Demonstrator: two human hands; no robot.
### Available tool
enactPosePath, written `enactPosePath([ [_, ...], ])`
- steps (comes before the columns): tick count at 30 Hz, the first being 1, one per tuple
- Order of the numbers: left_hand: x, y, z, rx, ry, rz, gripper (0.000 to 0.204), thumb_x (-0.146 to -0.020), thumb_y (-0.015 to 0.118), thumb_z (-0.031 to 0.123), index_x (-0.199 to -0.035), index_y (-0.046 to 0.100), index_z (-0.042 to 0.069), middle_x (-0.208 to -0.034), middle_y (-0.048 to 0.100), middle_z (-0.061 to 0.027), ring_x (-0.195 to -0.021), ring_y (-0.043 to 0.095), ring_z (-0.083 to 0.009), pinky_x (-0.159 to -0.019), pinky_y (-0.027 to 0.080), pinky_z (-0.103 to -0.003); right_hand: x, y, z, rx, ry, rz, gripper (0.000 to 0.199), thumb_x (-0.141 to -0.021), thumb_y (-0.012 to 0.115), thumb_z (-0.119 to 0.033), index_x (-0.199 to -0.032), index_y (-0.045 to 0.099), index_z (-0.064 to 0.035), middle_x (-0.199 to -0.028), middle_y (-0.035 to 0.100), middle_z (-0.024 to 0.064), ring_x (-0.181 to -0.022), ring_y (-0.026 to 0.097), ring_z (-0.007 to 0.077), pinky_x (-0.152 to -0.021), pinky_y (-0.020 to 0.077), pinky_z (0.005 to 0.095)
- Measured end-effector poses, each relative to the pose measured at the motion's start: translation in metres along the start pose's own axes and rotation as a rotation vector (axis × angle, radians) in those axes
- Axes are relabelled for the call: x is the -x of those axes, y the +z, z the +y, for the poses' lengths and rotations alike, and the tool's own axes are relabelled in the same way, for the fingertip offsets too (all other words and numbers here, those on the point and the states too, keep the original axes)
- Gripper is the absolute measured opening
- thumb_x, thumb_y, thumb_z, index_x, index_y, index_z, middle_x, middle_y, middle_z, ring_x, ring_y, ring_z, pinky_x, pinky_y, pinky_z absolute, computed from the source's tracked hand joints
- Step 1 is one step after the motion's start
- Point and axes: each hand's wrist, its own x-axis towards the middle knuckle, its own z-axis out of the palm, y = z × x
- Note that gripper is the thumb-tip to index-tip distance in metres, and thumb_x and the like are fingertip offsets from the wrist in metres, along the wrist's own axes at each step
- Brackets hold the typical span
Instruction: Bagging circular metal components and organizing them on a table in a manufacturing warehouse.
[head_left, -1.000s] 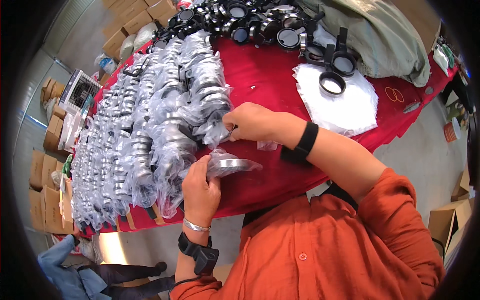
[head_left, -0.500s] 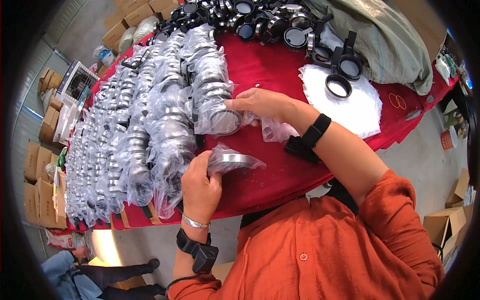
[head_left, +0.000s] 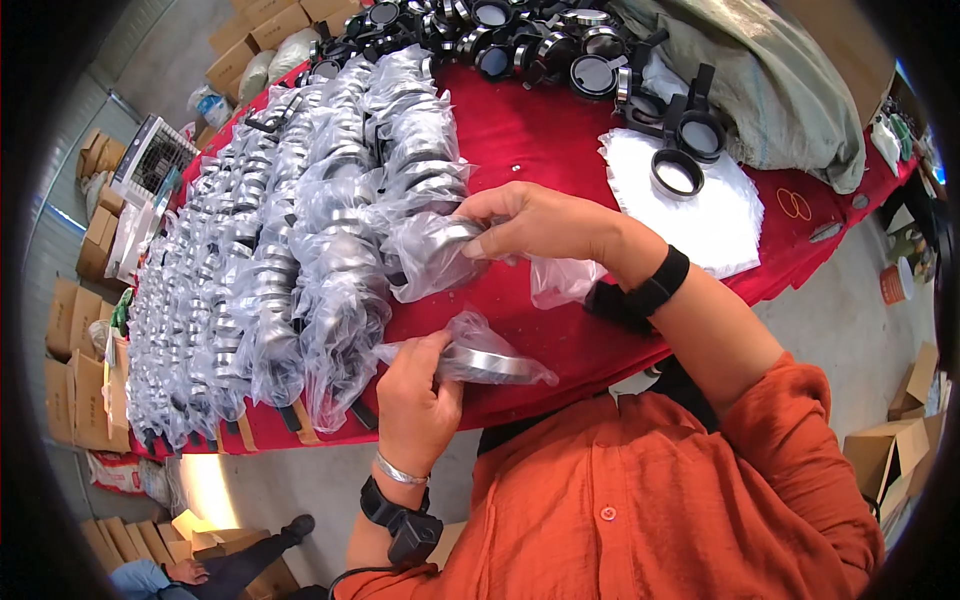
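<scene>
Here both hands (head_left: 417,400) (head_left: 548,226) angle inward, gripping bagged rings (head_left: 490,363) (head_left: 442,243).

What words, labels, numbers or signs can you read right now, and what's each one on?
None clear enough to quote.
Brown cartons, far left: dark marks, too small to read.
Red-and-white sack, lower left: print too blurred.
Reddish bucket, right: pale marks, too small.
Wrapped piece in left hand: no print visible.

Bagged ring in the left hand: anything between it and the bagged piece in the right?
Nothing visible stands in the way: only red cloth shows between the bagged ring and the other bagged piece.
</scene>
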Motion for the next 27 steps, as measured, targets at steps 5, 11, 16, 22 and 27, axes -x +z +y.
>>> enactPosePath([
  [5,0.001,0.001,-0.002,0.021,0.011,0.003,0.033,-0.069,0.055,-0.007,-0.101,0.057,-0.001,-0.083,0.058,-0.0172,-0.071,0.058,-0.0341,-0.061,0.047,-0.037,0.002,-0.001,-0.002,-0.434,0.331,-0.019,0.026,-0.086,0.058,-0.017,-0.107,0.062,-0.0018,-0.069,0.055,-0.0016,-0.049,0.041,0.0053,-0.042,0.0310,0.0196],
  [11,-0.008,0.007,-0.003,-0.024,0.020,0.024,0.032,-0.071,0.054,-0.006,-0.102,0.056,-0.002,-0.084,0.058,-0.0190,-0.074,0.057,-0.0374,-0.064,0.046,-0.041,-0.019,0.011,0.014,-0.388,0.671,0.247,0.020,-0.089,0.054,-0.022,-0.089,0.060,-0.0035,-0.066,0.056,0.0046,-0.043,0.044,0.0095,-0.035,0.0319,0.0221],
  [16,-0.044,0.016,-0.020,-0.272,-0.071,0.097,0.038,-0.073,0.055,-0.003,-0.110,0.053,-0.006,-0.098,0.060,-0.0266,-0.089,0.058,-0.0424,-0.078,0.046,-0.045,-0.020,0.015,0.021,-0.296,0.420,0.217,0.040,-0.093,0.047,-0.037,-0.097,0.060,0.0006,-0.072,0.061,0.0101,-0.047,0.053,0.0171,-0.044,0.0432,0.0301],
  [22,-0.086,0.031,-0.038,-0.452,-0.145,0.060,0.025,-0.078,0.054,-0.002,-0.101,0.046,-0.003,-0.085,0.056,-0.0258,-0.082,0.057,-0.0427,-0.070,0.047,-0.047,-0.012,0.005,0.018,0.044,0.289,0.390,0.033,-0.088,0.055,-0.031,-0.095,0.062,0.0006,-0.071,0.059,0.0069,-0.056,0.055,0.0146,-0.050,0.0449,0.0286],
  [27,-0.091,0.040,-0.042,-0.389,-0.183,0.157,0.040,-0.074,0.060,0.001,-0.110,0.044,-0.006,-0.088,0.057,-0.0285,-0.082,0.056,-0.0450,-0.073,0.044,-0.049,0.013,0.005,-0.002,0.103,0.205,0.471,0.029,-0.083,0.061,-0.026,-0.093,0.063,0.0008,-0.070,0.061,0.0074,-0.056,0.057,0.0150,-0.052,0.0472,0.0293],
])
